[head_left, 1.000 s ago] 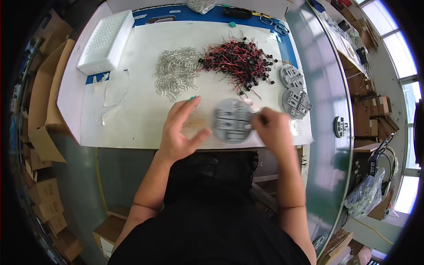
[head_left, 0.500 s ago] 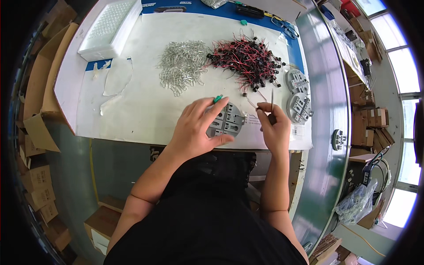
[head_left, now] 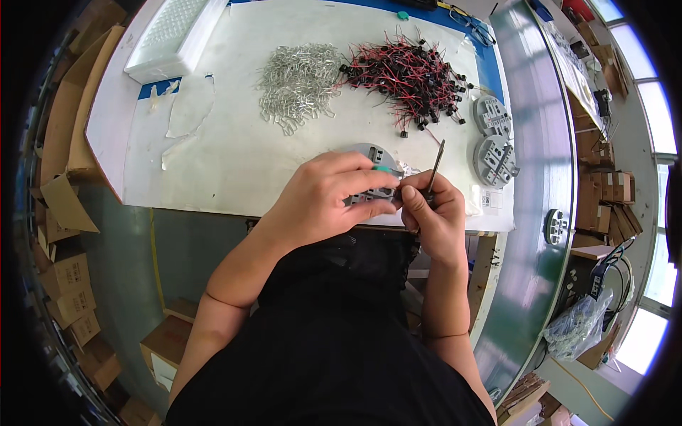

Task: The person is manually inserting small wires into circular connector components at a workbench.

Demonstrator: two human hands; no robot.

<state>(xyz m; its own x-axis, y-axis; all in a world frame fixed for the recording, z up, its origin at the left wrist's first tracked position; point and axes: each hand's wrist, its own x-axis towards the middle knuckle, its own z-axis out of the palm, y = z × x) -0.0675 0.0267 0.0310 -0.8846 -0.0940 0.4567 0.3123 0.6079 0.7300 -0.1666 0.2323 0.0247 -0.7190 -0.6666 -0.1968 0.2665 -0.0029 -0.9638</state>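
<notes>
A round grey slotted plate [head_left: 374, 150] lies near the table's front edge, partly covered by my left hand [head_left: 323, 188]. The left fingers and thumb curve over it and close toward my right fingertips; what they pinch is hidden. A small green piece [head_left: 382, 169] shows at the left fingertips. My right hand [head_left: 437, 213] is closed on a screwdriver [head_left: 438, 160], its thin metal shaft pointing up and its handle hidden. The right thumb and forefinger press together beside the left fingertips, over the plate's right side. Whatever sits between them is too small to make out.
Beyond my hands lie a heap of clear bent pieces [head_left: 298, 82] and a pile of black parts with red wires [head_left: 408, 78]. Two grey round plates [head_left: 495, 161] sit at the right. A white foam tray [head_left: 174, 39] stands far left, and glasses [head_left: 472, 25] lie at the back.
My left hand has moved right and closed in over the grey plate, meeting my right fingertips. The right hand has shifted slightly down and left, still with the screwdriver. The view has tilted slightly.
</notes>
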